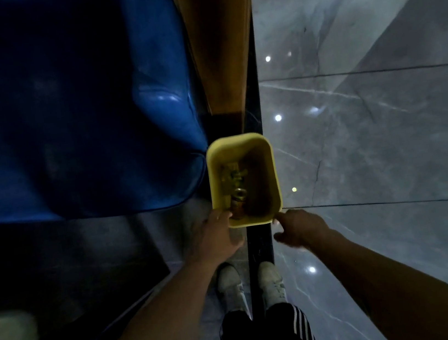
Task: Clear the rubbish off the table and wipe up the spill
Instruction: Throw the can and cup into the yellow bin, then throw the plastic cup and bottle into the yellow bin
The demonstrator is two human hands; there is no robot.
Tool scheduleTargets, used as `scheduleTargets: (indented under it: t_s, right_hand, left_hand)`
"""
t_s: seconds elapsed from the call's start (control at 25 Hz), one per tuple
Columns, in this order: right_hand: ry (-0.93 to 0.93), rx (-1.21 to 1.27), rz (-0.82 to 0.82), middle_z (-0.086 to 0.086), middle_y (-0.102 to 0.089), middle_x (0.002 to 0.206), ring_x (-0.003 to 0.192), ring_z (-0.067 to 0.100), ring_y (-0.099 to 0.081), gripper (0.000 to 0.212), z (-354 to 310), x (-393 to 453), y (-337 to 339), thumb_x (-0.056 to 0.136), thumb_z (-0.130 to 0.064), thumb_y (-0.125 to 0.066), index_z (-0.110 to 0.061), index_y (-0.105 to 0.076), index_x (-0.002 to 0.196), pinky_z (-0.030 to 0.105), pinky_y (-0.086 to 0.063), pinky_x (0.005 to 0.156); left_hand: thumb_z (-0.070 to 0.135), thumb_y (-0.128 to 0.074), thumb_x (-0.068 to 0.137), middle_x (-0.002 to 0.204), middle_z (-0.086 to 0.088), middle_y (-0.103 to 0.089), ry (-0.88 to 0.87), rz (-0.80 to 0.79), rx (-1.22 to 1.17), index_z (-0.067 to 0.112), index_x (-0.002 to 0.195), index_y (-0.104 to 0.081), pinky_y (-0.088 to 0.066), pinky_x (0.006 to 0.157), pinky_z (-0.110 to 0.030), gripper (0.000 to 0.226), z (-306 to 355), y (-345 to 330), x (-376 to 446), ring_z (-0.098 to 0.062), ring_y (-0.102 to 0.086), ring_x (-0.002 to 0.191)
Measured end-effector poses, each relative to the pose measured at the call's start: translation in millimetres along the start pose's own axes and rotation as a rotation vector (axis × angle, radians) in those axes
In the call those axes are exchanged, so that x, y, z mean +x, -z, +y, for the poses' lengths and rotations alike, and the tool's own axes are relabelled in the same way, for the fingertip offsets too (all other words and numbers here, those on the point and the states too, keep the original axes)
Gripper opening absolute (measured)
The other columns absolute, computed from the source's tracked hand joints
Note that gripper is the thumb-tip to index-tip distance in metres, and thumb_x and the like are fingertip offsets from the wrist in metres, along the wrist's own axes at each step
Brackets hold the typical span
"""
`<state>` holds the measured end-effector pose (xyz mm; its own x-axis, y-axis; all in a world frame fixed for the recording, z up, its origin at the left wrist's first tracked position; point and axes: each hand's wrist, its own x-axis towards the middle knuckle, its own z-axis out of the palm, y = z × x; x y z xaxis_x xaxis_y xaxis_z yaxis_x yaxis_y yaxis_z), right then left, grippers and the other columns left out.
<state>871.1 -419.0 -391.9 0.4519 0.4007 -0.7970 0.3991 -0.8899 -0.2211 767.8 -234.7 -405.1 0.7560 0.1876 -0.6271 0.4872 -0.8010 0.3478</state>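
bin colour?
Yellow. The bin shows clearly in the head view, on the floor between both hands, left hand at its near rim.

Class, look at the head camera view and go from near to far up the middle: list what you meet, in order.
White shoes → left hand and right hand, level with each other at the bin's near rim → yellow bin holding rubbish → brown wooden panel.

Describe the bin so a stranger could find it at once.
Start at the big blue sofa; follow its right edge down to the grey floor. The bin stands there, beyond both hands. It is the only yellow thing, open-topped, with rubbish inside.
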Motion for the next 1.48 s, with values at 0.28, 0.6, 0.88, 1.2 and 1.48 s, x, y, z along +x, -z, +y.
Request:
scheduleTargets:
  t_s: [0.28, 0.6, 0.88, 1.2, 1.48]
  right_hand:
    - [0.091, -0.025, 0.086, 0.009, -0.059, 0.129, 0.116, 0.026, -0.057, 0.041, -37, -150, 91, 0.092, -0.039, -0.053, -0.024, -0.051, 0.129, 0.040, -0.050, 0.094]
    - [0.303, -0.187, 0.177, 0.006, -0.064, 0.119, 0.104, 0.023, -0.062, 0.035, -76, -271, 157, 0.093, -0.039, -0.049, -0.024, -0.054, 0.124, 0.039, -0.055, 0.086]
    - [0.503, -0.300, 0.145, 0.003, -0.058, 0.131, 0.111, 0.020, -0.059, 0.045, -101, -322, 162, 0.094, -0.039, -0.051, -0.029, -0.043, 0.137, 0.034, -0.054, 0.090]
    - [0.692, -0.448, -0.011, 0.007, -0.061, 0.127, 0.114, 0.020, -0.057, 0.036, -189, -321, 131, 0.097, -0.035, -0.046, -0.021, -0.052, 0.129, 0.030, -0.046, 0.096]
    - [0.793, -0.616, -0.112, -0.003, -0.059, 0.133, 0.123, 0.014, -0.053, 0.042, -319, -319, 80, 0.094, -0.043, -0.050, -0.027, -0.049, 0.132, 0.026, -0.039, 0.100]
  left_hand:
    - [0.048, -0.063, 0.084, 0.120, -0.001, -0.064, 0.127, -0.158, -0.250, 0.027, 0.115, -0.060, -0.049, 0.097, -0.036, 0.038, 38, 111, -125, -0.020, -0.060, 0.113]
    - [0.049, -0.062, 0.086, 0.130, -0.004, -0.060, 0.074, -0.107, -0.292, 0.018, 0.128, -0.056, -0.046, 0.103, -0.039, 0.053, 68, 201, -251, -0.019, -0.057, 0.117]
    - [0.047, -0.066, 0.084, 0.132, -0.003, -0.060, 0.081, -0.031, -0.241, 0.020, 0.129, -0.057, -0.044, 0.102, -0.028, 0.053, 46, 189, -335, -0.017, -0.057, 0.119]
    - [0.061, -0.057, 0.083, 0.135, 0.007, -0.054, 0.264, 0.160, -0.323, 0.034, 0.130, -0.050, -0.039, 0.102, -0.027, 0.054, -48, 154, -448, -0.013, -0.050, 0.125]
    - [0.057, -0.054, 0.088, 0.137, 0.003, -0.055, 0.501, 0.275, -0.448, 0.027, 0.132, -0.051, -0.039, 0.106, -0.031, 0.053, -137, 108, -567, -0.015, -0.050, 0.125]
